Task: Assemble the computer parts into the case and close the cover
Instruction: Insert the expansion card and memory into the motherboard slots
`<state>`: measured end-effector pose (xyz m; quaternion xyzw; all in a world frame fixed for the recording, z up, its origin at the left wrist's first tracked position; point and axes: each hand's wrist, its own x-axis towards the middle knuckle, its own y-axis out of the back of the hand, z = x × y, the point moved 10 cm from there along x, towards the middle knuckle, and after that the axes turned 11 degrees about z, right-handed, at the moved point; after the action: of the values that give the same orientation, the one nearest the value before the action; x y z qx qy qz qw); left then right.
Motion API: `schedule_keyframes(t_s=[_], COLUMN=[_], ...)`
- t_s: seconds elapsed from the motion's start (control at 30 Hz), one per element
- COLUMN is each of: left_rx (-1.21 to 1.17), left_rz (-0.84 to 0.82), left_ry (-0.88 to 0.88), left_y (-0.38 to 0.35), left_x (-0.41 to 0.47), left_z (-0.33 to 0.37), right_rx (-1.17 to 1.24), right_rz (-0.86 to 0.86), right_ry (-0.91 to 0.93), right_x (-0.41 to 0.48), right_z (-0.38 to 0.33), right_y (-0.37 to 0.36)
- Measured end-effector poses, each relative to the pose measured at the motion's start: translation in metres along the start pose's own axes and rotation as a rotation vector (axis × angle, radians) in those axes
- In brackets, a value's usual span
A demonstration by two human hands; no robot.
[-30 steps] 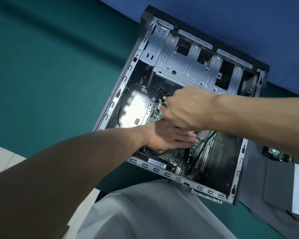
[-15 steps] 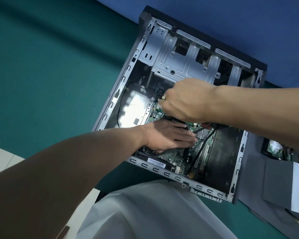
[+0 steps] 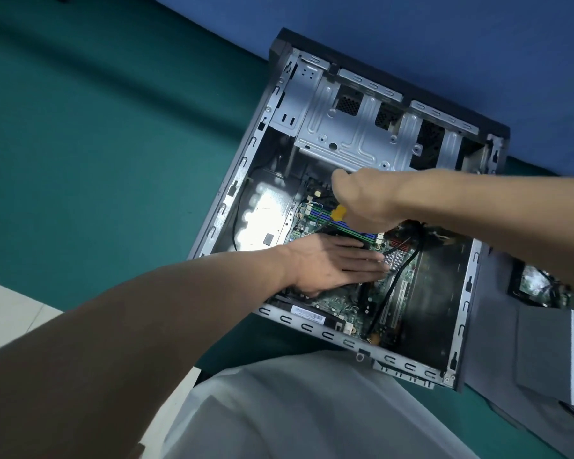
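The open computer case (image 3: 232, 193) lies on its side on the green table. Its green motherboard (image 3: 342, 303) sits in the lower half, and a silver drive cage (image 3: 352, 127) fills the far end. My left hand (image 3: 332, 263) lies flat with straight fingers on a black part on the board. My right hand (image 3: 368, 200) hovers above the memory slots (image 3: 318, 213), its fingers curled around a small yellow piece (image 3: 339, 212); what the piece belongs to is hidden. A black cable (image 3: 391, 289) runs from under that wrist down across the board.
A grey panel (image 3: 527, 326) and another loose component (image 3: 537, 283) lie to the right of the case. A blue wall (image 3: 444, 44) stands right behind the case. My light clothing (image 3: 295, 409) is at the near edge, with green tabletop (image 3: 96, 160) on the left.
My right hand has risen and turned away from the board's upper-left connector, so the yellow piece now shows beneath it. My left hand stays flat in the same place.
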<state>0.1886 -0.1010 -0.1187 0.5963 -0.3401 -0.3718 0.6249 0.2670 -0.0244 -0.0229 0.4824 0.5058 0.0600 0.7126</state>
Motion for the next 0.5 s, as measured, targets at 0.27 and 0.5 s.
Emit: schedule_keyframes(t_s=[0.27,0.5], left_rx=[0.111,0.185], left_rz=[-0.109,-0.184], left_ry=[0.012,-0.032], left_y=[0.004,-0.009], left_x=[-0.001,-0.002], left_z=[-0.001,0.002], right_rx=[-0.248,0.1], right_rz=[0.29,0.307], right_ry=[0.4,0.02], right_x=[-0.008,0.005], right_z=[-0.032,-0.004], right_y=[0.012,0.001])
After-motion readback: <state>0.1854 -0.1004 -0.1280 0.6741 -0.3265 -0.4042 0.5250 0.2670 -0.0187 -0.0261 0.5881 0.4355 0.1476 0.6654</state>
